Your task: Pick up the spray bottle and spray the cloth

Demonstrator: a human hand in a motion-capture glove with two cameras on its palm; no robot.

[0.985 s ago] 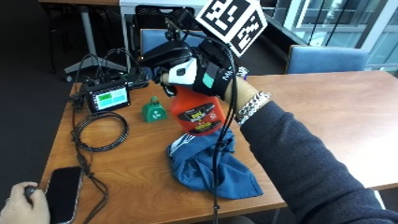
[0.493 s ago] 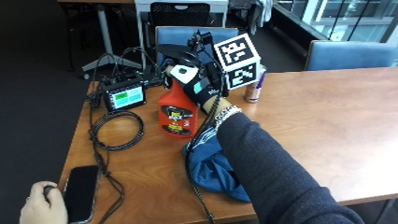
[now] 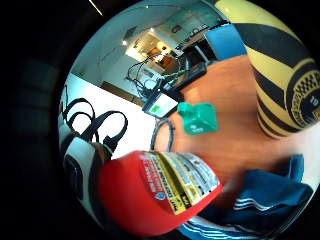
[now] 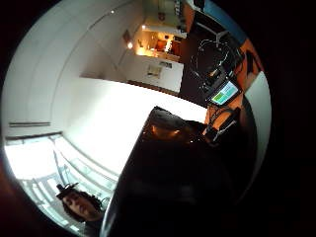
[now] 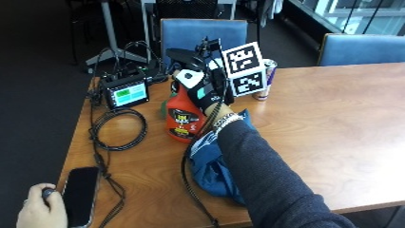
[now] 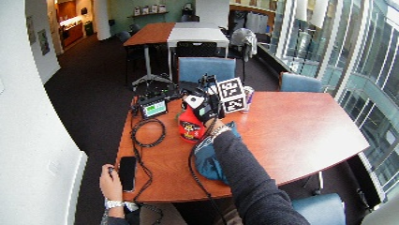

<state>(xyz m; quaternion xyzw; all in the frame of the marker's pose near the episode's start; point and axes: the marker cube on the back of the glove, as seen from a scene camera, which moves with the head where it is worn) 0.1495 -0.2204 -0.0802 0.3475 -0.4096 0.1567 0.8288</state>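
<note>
A red spray bottle [image 5: 183,119] with a yellow and black label stands upright near the table's left side, right beside a crumpled blue cloth [image 5: 215,167]. My gloved right hand [image 5: 207,94] grips the bottle's top from above, fingers curled round the neck and sprayer. Whether the base touches the wood I cannot tell. In the little finger side palm view the red bottle [image 3: 160,192] fills the space below the palm, with the striped blue cloth [image 3: 260,200] next to it. The wide outside view shows the bottle [image 6: 189,129], my hand [image 6: 204,105] and the cloth [image 6: 212,157].
A drink can [image 5: 265,81] stands just right of the hand. A small green object [image 3: 199,117] lies behind the bottle, near a lit screen device [image 5: 127,92] and a coiled cable [image 5: 119,130]. A phone [image 5: 79,194] and a bare hand [image 5: 41,210] are at the front left edge.
The outside camera has shifted. My hand keeps its hold on the bottle's top, and the bottle stays next to the cloth; I see no clear move of either.
</note>
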